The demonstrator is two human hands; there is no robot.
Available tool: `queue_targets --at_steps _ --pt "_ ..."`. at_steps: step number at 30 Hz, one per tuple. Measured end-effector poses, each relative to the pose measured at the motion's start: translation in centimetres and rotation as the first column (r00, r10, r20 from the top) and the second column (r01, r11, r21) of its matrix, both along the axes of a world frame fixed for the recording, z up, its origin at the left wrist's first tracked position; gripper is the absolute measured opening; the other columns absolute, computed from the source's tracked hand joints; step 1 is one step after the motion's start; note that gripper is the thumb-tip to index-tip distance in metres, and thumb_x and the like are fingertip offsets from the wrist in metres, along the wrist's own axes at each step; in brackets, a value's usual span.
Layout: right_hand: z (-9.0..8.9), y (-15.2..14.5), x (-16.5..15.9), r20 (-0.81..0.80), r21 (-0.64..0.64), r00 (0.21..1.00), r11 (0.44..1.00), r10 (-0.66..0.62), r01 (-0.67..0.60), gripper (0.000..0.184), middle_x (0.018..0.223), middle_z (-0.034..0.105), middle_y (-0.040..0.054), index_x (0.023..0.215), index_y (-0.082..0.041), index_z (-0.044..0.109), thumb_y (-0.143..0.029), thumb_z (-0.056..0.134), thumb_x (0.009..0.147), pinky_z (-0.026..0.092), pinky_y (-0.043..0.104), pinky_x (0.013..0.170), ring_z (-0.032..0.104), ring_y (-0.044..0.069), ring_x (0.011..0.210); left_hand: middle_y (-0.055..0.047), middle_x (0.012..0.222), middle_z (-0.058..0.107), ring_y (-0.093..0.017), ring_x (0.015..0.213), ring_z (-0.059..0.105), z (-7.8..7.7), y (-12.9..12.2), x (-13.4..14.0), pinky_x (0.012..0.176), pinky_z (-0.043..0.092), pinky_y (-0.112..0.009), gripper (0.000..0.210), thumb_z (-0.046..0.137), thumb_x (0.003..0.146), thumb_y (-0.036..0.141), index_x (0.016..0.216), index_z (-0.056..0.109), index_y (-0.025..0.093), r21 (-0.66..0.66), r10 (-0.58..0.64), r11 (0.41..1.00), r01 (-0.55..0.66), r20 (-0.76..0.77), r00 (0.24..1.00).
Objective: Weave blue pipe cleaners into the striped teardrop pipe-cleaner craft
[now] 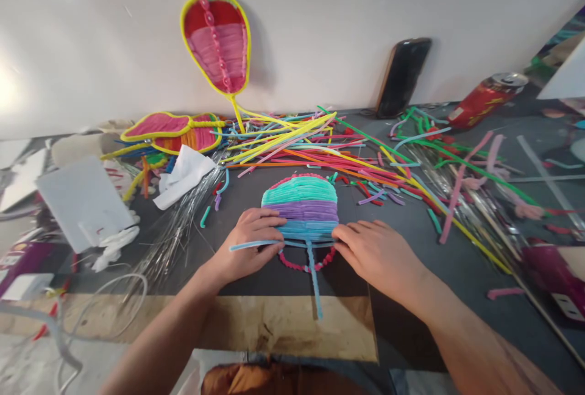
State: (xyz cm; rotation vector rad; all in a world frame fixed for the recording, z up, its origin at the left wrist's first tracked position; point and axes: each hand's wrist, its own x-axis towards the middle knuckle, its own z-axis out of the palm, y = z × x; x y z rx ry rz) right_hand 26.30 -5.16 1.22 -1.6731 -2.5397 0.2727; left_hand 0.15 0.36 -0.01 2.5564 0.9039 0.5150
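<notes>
Left hand (249, 241) and right hand (377, 252) hold a striped pipe-cleaner panel (301, 209) between them.

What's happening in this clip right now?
A person holds a rounded, fuzzy-stem piece banded in turquoise, purple and blue at its sides, left hand and right hand opposite each other. A light-blue fuzzy stem lies across the left hand. Below the bands, the bumpy pink rim encloses an open gap. Beyond lie loose multicoloured fuzzy stems; a yellow-edged, pink-and-red paddle shape stands near the white wall.
</notes>
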Motion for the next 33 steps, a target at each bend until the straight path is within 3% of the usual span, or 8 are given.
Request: queue_targets --at_steps 3,12,15,19,22,24,28,33 --pt "0.2 0.4 0.9 -0.038 -0.114 0.999 0.993 -0.037 0.033 0.003 0.073 0.069 -0.0037 0.082 -0.024 0.059 -0.025 0.06 0.084 0.029 0.026 0.055 0.062 0.015 0.067 -0.004 0.11 0.07 -0.023 0.111 0.057 -0.1 0.0 0.2 0.096 0.041 -0.042 0.011 0.059 0.083 0.02 0.077 0.068 0.022 0.008 0.014 1.0 -0.014 0.0 1.0" --pt "-0.2 0.9 0.1 -0.194 -0.106 0.954 0.972 -0.227 0.209 0.011 0.08 0.071 -0.0039 0.08 -0.026 0.064 -0.02 0.055 0.083 0.034 0.024 0.055 0.064 0.015 0.067 -0.005 0.097 0.073 -0.02 0.099 0.064 -0.6 0.1 0.3 0.092 0.047 -0.038 0.009 0.059 0.079 0.014 0.076 0.065 0.02 0.03 0.097 0.994 -0.101 0.108 0.989" --pt "0.5 1.3 0.6 -0.426 -0.271 0.849 0.94 -0.311 0.209 0.01 0.073 0.07 -0.0028 0.079 -0.024 0.065 -0.025 0.055 0.082 0.041 0.024 0.06 0.064 0.014 0.065 -0.004 0.097 0.073 -0.02 0.099 0.064 -0.6 0.0 0.3 0.092 0.046 -0.038 0.008 0.06 0.079 0.015 0.077 0.065 0.021 0.045 0.097 0.994 -0.103 0.111 0.989" --pt "1.0 1.9 1.5 -0.645 -0.575 0.617 0.818 -0.45 -0.004 0.017 0.067 0.068 -0.0006 0.083 -0.021 0.065 -0.036 0.06 0.079 0.049 0.025 0.063 0.065 0.015 0.065 -0.005 0.099 0.072 -0.021 0.1 0.064 -0.6 0.1 0.2 0.091 0.046 -0.039 0.007 0.059 0.082 0.018 0.08 0.066 0.021 0.037 0.083 0.996 -0.087 0.094 0.992" --pt "0.2 2.1 1.3 -0.71 -0.61 0.512 0.785 -0.483 -0.106 0.026 0.074 0.07 0.0019 0.093 -0.019 0.064 -0.04 0.064 0.077 0.051 0.027 0.065 0.066 0.016 0.071 -0.005 0.102 0.072 -0.021 0.102 0.063 -0.7 0.3 0.1 0.092 0.046 -0.04 0.008 0.059 0.085 0.021 0.084 0.067 0.021 0.041 0.046 0.998 -0.049 0.07 0.996" --pt "-0.7 2.0 0.7 -0.719 -0.555 0.54 0.83 -0.438 -0.065 0.023 0.078 0.07 0.0019 0.096 -0.019 0.065 -0.036 0.061 0.08 0.052 0.027 0.066 0.067 0.016 0.072 -0.005 0.105 0.071 -0.021 0.103 0.062 -1.0 0.4 -0.1 0.093 0.045 -0.04 0.01 0.058 0.086 0.023 0.088 0.068 0.022 0.054 0.023 0.998 -0.026 0.062 0.998" --pt "-2.1 1.5 -0.6 -0.623 -0.219 0.763 0.975 -0.173 0.043 0.019 0.095 0.071 0.004 0.099 -0.021 0.066 -0.02 0.053 0.086 0.052 0.03 0.077 0.067 0.018 0.086 -0.006 0.107 0.07 -0.022 0.105 0.061 -1.4 0.4 -0.4 0.094 0.044 -0.041 0.012 0.057 0.087 0.025 0.091 0.068 0.022 0.064 0.011 0.998 -0.015 0.068 0.998" --pt "-2.7 1.2 -1.3 -0.381 0.117 0.921 0.992 0.083 -0.041 0.014 0.09 0.069 0.0072 0.095 -0.018 0.065 -0.017 0.052 0.089 0.051 0.034 0.078 0.064 0.02 0.085 -0.005 0.107 0.07 -0.021 0.106 0.059 -1.2 0.3 -0.2 0.095 0.042 -0.041 0.012 0.057 0.087 0.026 0.09 0.068 0.023 0.036 0.037 0.999 -0.039 0.059 0.998"
